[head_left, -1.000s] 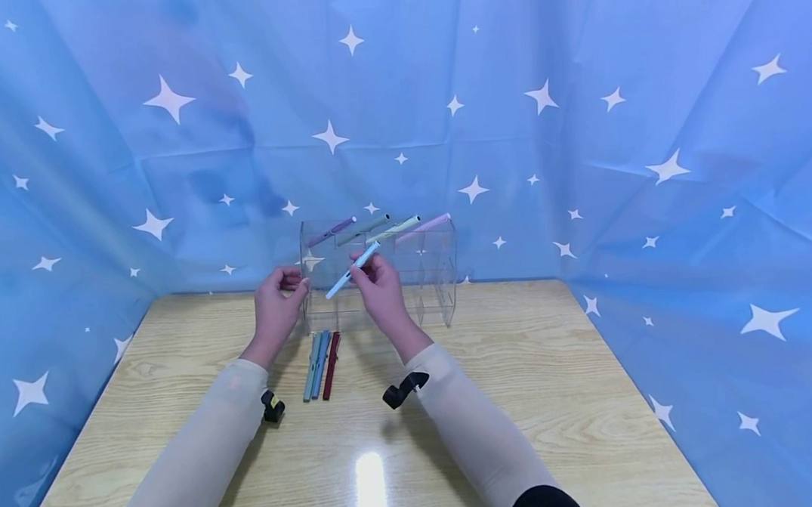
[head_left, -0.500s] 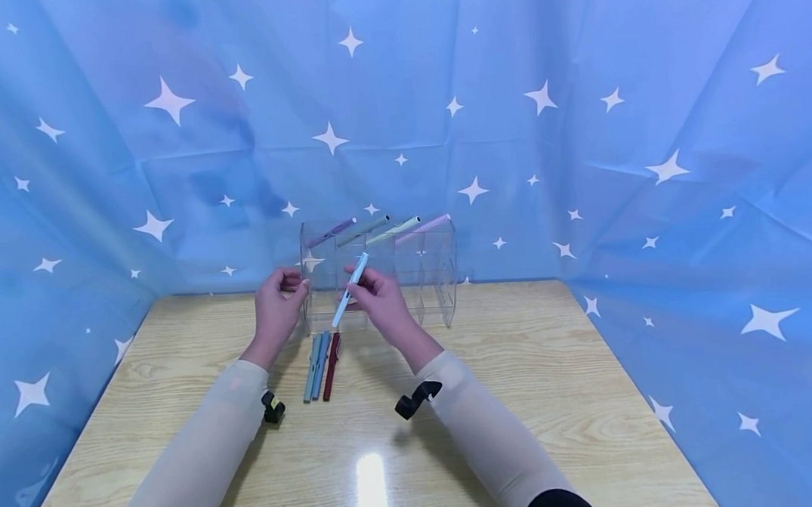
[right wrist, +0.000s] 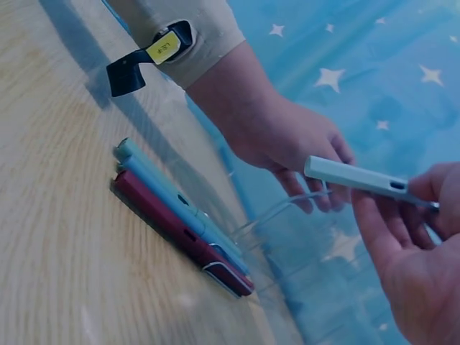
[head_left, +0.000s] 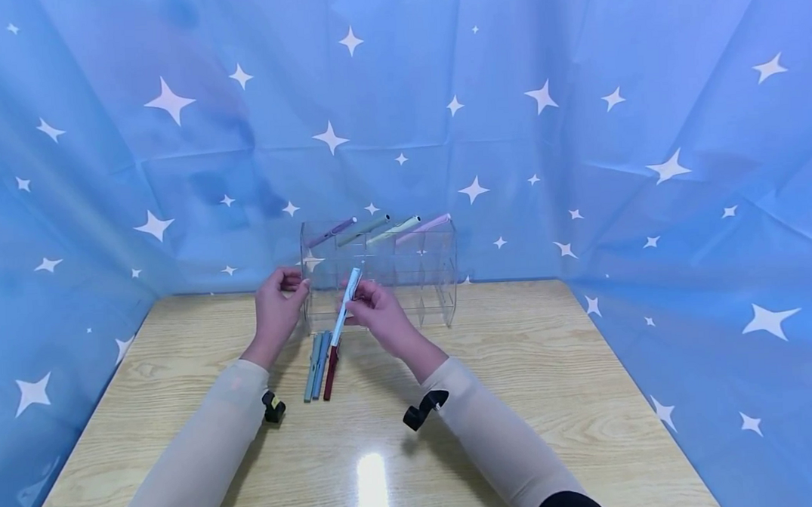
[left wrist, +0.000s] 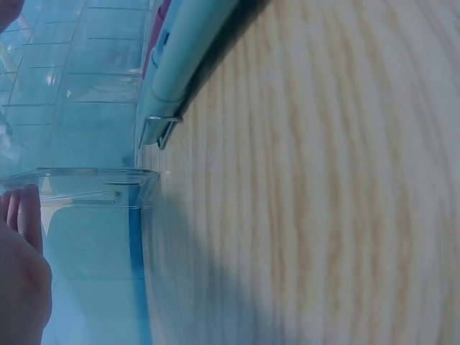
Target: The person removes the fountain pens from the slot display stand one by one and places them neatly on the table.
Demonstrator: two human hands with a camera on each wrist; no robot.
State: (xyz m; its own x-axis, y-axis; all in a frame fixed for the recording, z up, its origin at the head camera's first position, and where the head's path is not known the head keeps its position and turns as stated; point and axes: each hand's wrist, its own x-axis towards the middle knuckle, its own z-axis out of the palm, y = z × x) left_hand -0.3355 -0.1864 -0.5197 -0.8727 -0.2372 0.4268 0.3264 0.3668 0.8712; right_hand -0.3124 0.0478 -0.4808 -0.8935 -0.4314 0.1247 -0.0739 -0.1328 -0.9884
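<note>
A pale blue pen with a clip is pinched between the thumb and fingers of my right hand. It slants in front of the clear acrylic pen rack, its lower end overlapping the dark red pen in the head view. My left hand holds the rack's left side wall, thumb on the near side. A blue pen and a teal pen lie beside the red one, just before the rack. In the right wrist view the held pen points toward my left hand.
Across the rack's top lie a dark purple pen, a grey-green pen, a light green pen and a lilac pen, all slanted. A blue starry cloth hangs behind the wooden table.
My right hand has moved the pale blue pen down and toward me, turning it steeper, from the rack's front toward the pens on the table. My left hand stays on the rack.
</note>
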